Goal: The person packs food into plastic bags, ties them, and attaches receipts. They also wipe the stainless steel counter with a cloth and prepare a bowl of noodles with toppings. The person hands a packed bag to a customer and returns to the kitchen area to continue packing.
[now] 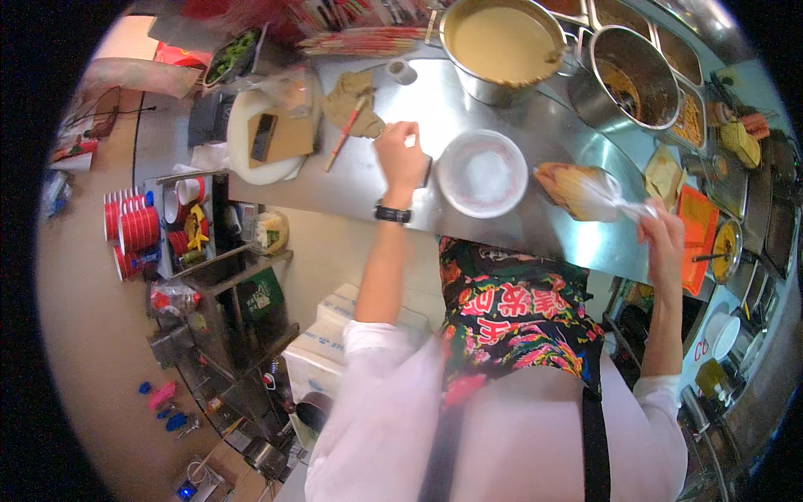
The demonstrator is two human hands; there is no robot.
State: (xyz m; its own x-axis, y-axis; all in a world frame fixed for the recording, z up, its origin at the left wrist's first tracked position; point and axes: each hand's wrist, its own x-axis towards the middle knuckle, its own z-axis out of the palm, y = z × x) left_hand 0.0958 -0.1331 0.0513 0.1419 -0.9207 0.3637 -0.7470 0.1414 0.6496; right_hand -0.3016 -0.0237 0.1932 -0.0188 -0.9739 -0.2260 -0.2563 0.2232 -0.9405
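Observation:
My right hand (664, 229) grips the gathered neck of a clear plastic bag (580, 193) with brownish food in it. The bag is tilted over the right part of the steel worktop (552, 245). To its left stands a round, pale bowl (482, 173); whether a lid or film covers it is unclear. My left hand (400, 157) is left of this bowl, its fingers curled beside a crumpled brown cloth (348, 103). I cannot tell whether the fingertips pinch anything. A red-and-yellow stick (345, 135) lies across the cloth. Under my left wrist a dark object (427, 172) is mostly hidden.
A steel pot of beige liquid (502, 41) and a second pot with dark residue (633, 75) stand at the back. A phone (263, 137) rests on cardboard at the left. Red paper cups (138, 229) are on a side rack. An orange tray (696, 238) lies right.

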